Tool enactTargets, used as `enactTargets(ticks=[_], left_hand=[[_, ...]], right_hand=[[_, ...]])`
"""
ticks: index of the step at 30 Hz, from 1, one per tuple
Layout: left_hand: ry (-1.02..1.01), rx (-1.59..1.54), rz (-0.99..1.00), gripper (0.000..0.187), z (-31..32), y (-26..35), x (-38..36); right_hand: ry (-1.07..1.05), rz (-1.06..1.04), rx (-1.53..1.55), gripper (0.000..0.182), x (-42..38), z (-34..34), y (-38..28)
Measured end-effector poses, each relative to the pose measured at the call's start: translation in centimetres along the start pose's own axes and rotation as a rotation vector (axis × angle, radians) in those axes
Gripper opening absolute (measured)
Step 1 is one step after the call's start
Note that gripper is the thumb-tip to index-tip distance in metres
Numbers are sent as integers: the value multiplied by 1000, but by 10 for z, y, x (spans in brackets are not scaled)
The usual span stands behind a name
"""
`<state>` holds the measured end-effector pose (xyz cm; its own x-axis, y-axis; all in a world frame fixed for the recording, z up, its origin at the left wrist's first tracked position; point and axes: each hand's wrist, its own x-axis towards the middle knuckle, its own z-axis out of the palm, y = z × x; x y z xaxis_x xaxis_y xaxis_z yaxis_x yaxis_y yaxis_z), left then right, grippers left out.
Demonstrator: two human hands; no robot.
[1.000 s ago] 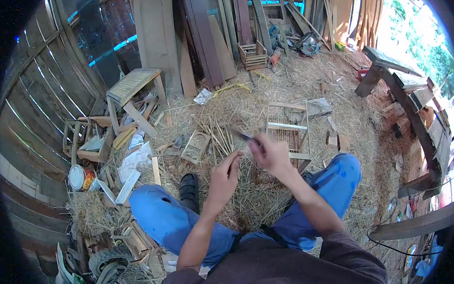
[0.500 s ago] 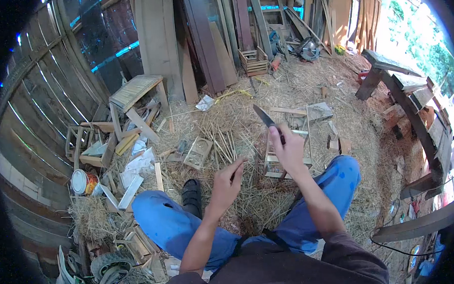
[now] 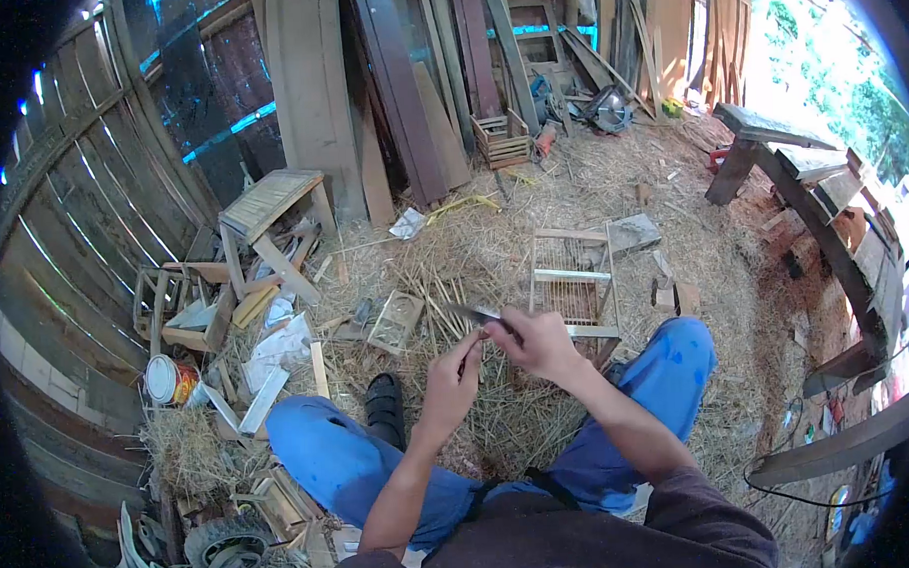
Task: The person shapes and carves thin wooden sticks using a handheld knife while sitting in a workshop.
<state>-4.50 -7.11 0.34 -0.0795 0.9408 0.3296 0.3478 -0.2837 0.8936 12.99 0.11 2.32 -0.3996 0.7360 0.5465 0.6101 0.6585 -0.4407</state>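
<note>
Your right hand (image 3: 540,345) was closed around the handle of a knife (image 3: 473,314), its fingers curled and its thumb toward the blade. The knife lay across the space in front of you, above the straw-covered floor (image 3: 679,416), with its blade pointing to your left. Your left hand (image 3: 448,386) was nearly closed, thumb and index finger brought together just beside the knife; whether they pinched anything thin could not be told. Contact between the two hands could not be confirmed either. Beyond your hands, thin sticks (image 3: 438,293) lay loosely on the straw, with a small wooden frame (image 3: 396,322) to their left. A larger slatted frame (image 3: 572,276) stood to their right, near your right hand.
</note>
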Motion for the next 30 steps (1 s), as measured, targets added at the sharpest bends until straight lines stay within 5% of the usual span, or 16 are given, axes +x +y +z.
enactTargets(ticks=[1,2,5,6,10,13,15,21,25,30], left_hand=[[25,8,17,27,1,-4,2],[52,16,34,27,2,-7,3],[-32,48,-67,27,-5,13,4],[-23,47,-50,27,-4,11,3],[-23,-8,-85,30,2,1,0],[-62,46,-152,33,-7,6,3],[-131,52,-258,34,-12,13,3],[-58,-16,-91,31,-3,-6,0],[-85,-10,-183,30,-8,7,3],[53,-44,21,28,2,-14,0]], right_hand=[[-81,-57,-68,26,1,-1,-5],[68,-89,3,28,7,8,2],[283,168,139,30,25,2,14],[222,256,114,29,24,-3,12],[24,37,33,24,-2,12,4],[151,-61,50,25,15,6,3],[177,101,22,28,19,8,15],[-44,67,20,33,-1,7,-4],[156,208,69,31,24,2,11],[43,71,3,34,1,10,3]])
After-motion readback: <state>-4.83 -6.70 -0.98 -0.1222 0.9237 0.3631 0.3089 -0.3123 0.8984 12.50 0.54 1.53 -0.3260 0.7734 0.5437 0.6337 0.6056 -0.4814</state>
